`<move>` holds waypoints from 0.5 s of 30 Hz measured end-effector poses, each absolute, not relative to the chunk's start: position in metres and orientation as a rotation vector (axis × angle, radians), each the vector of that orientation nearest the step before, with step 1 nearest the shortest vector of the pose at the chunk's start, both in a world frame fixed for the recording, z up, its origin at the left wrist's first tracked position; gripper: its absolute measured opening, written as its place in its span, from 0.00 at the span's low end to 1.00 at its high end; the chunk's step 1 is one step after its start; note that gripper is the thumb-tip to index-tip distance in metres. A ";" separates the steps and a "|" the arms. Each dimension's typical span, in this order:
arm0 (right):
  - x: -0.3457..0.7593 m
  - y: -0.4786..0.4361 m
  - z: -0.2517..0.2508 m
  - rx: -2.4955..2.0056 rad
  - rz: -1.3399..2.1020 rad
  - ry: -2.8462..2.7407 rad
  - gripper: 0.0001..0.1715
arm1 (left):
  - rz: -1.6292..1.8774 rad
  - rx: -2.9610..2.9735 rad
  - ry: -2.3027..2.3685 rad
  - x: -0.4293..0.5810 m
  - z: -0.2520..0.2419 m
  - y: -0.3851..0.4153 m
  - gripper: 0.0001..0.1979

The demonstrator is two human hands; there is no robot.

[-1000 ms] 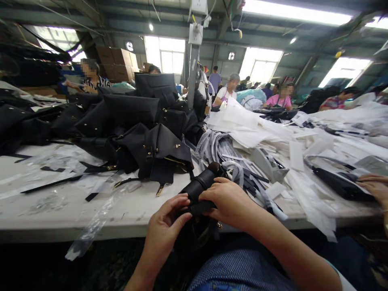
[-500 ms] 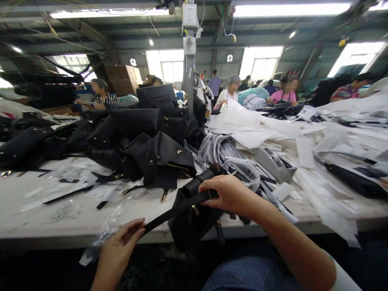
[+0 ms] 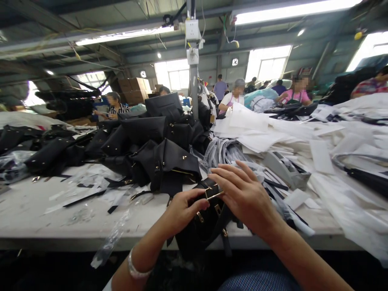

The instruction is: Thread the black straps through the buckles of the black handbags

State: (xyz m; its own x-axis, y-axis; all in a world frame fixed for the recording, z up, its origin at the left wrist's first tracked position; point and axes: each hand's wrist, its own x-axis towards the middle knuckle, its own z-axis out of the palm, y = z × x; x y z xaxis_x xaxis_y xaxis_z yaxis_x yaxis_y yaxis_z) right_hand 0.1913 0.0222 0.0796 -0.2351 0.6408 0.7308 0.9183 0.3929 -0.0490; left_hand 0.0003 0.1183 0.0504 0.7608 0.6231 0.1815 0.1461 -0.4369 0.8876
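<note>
A black handbag (image 3: 197, 236) hangs partly over the table's front edge, with gold-coloured fittings on its side. Above it, a gold-coloured rectangular buckle (image 3: 209, 195) sits on a black strap between my hands. My left hand (image 3: 182, 210) pinches the buckle's left side between thumb and forefinger. From the right, my right hand (image 3: 247, 198) reaches across with fingers long and close together, its fingertips on the buckle's right end; its thumb is mostly hidden. Just behind lies another black bag (image 3: 176, 161), its flap raised.
Black bags (image 3: 136, 129) are heaped at the back left. White sheets (image 3: 257, 129) and a grey plastic-wrapped bundle of straps (image 3: 224, 149) cover the right side. Plastic scraps and strap pieces litter the table (image 3: 91, 226). A post (image 3: 194, 89) stands behind; several people work beyond.
My left hand has left the strap's free end at the left and moved right to the buckle. My right hand has shifted slightly right, its fingers straighter. The camera view has turned slightly left.
</note>
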 end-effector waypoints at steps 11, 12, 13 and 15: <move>0.185 0.008 0.047 -1.313 0.594 -1.038 0.25 | 0.579 1.531 0.477 0.006 0.056 0.115 0.19; 0.186 0.013 0.049 -1.277 0.635 -0.986 0.27 | 0.588 1.514 0.467 0.007 0.058 0.115 0.19; 0.187 0.016 0.052 -1.249 0.665 -0.948 0.28 | 0.590 1.496 0.456 0.009 0.059 0.116 0.19; 0.187 0.021 0.058 -1.209 0.700 -0.897 0.29 | 0.571 1.475 0.425 0.012 0.059 0.118 0.19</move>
State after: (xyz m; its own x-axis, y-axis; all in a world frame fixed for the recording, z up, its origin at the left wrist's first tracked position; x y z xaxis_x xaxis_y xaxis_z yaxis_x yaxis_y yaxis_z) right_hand 0.1872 0.0205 0.0578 0.4885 0.8484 0.2038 0.0088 0.2287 -0.9735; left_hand 0.0119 0.1177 0.0595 0.7984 0.5974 0.0757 -0.0982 0.0050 0.9952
